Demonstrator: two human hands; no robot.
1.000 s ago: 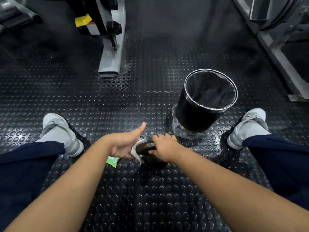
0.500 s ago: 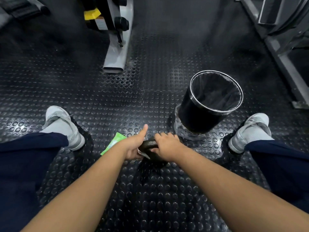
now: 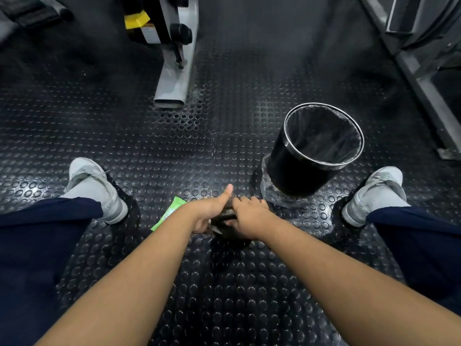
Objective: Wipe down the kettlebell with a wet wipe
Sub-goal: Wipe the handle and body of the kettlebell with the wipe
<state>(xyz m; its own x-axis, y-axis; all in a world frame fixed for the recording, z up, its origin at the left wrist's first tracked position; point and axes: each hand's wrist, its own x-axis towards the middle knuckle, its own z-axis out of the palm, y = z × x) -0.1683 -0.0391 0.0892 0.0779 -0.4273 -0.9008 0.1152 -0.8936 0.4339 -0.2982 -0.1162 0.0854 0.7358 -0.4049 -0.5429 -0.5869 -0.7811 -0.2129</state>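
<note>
A small dark kettlebell (image 3: 225, 216) sits on the studded rubber floor between my feet, mostly hidden by my hands. My right hand (image 3: 248, 219) grips its handle from the right. My left hand (image 3: 208, 212) presses against the kettlebell's left side with the thumb raised. A white wet wipe (image 3: 216, 230) is in that hand, only a corner showing under the palm. A green wipe packet (image 3: 171, 212) lies on the floor just left of my left wrist.
A black waste bin (image 3: 299, 168) with a steel rim and a liner stands just beyond the kettlebell to the right. A grey machine leg (image 3: 174, 78) stands farther back, another frame (image 3: 424, 91) at the right. My grey shoes (image 3: 94, 186) flank the spot.
My left hand has turned over the kettlebell's left side, covering most of the wipe. The green packet, first under my hand, now shows to the left. The right hand keeps its grip.
</note>
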